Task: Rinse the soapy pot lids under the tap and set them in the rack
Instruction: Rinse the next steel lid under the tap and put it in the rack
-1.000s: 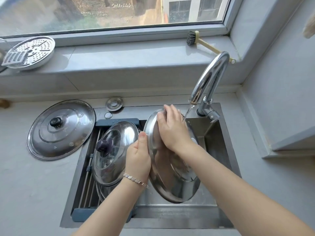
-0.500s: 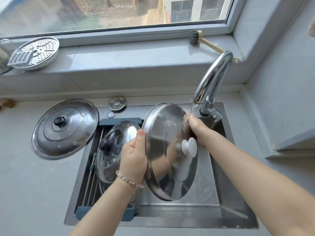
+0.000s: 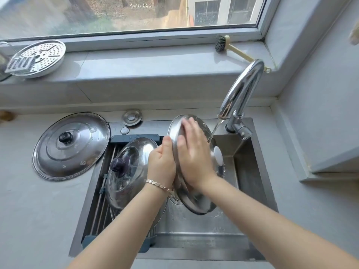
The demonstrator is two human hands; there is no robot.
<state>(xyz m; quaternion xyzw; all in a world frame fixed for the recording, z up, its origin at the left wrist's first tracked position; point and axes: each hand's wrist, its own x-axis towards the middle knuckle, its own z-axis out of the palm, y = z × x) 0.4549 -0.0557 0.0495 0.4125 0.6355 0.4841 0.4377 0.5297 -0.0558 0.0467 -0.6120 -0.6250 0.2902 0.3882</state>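
Note:
I hold a steel pot lid on edge over the sink, its white knob turned to the right. My left hand grips its left rim. My right hand lies flat on the lid's inner face, fingers together. A thin stream from the chrome tap falls onto the lid's upper right edge. A lid with a dark knob leans in the rack on the sink's left side, with another lid partly hidden beneath it.
A large lid with a black knob lies on the counter left of the sink. A drain plug sits behind the sink. On the windowsill are a perforated steamer plate and a dish brush.
The lid was turned so its inner face points left again. My right hand moved from the knob side onto the inner face, rubbing it.

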